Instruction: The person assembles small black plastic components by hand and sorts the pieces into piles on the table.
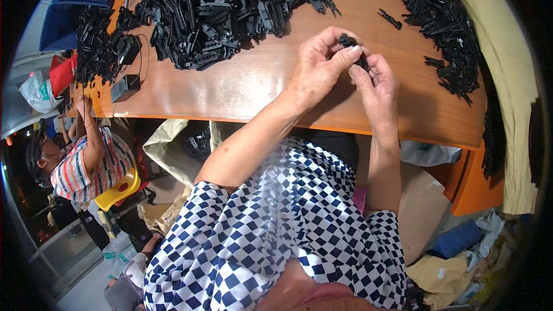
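Note:
Above the wooden table (265, 89) my two hands come together around a small black plastic part (347, 40). My left hand (325, 60) pinches it between thumb and fingers, with its dark end showing past the thumb. Close against it, my right hand (374, 78) grips the lower end of the same part, mostly hidden by the fingers. A large heap of long black plastic parts (201, 17) lies beyond and to the left of my hands. One loose black part (390, 19) rests apart to the right, near a second pile of thinner black parts (443, 34).
Two dark box-shaped things (125, 88) with a cable stand at the table's left, near another black pile (95, 46). A blue bin (80, 0) is at the far left. A co-worker in a striped shirt (92, 161) sits there. An open sack (164, 144) hangs below the table edge.

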Demonstrator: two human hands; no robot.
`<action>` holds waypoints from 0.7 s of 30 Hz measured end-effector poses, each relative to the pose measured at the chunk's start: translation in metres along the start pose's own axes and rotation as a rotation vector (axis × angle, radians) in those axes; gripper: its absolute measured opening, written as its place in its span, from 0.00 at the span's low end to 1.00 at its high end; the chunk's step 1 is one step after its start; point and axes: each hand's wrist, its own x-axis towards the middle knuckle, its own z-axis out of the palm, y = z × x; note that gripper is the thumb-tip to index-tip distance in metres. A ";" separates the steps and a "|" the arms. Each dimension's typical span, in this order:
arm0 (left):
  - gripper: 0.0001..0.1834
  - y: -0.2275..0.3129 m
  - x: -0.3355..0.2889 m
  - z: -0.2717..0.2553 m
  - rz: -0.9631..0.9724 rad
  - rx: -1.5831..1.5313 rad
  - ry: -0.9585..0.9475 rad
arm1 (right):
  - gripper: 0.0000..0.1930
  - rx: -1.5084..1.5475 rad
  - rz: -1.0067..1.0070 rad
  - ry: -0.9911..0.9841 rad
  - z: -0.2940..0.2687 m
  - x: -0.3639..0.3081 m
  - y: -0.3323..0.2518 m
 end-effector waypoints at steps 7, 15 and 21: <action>0.14 -0.006 -0.007 -0.011 -0.145 -0.065 -0.030 | 0.12 -0.361 -0.006 0.129 0.002 -0.009 -0.002; 0.21 0.055 0.022 -0.099 0.609 1.979 -0.039 | 0.14 -1.025 -0.429 -0.051 -0.044 0.031 -0.018; 0.22 0.076 0.057 -0.109 0.533 2.296 -0.455 | 0.15 -1.521 -0.592 -0.010 -0.061 0.102 -0.005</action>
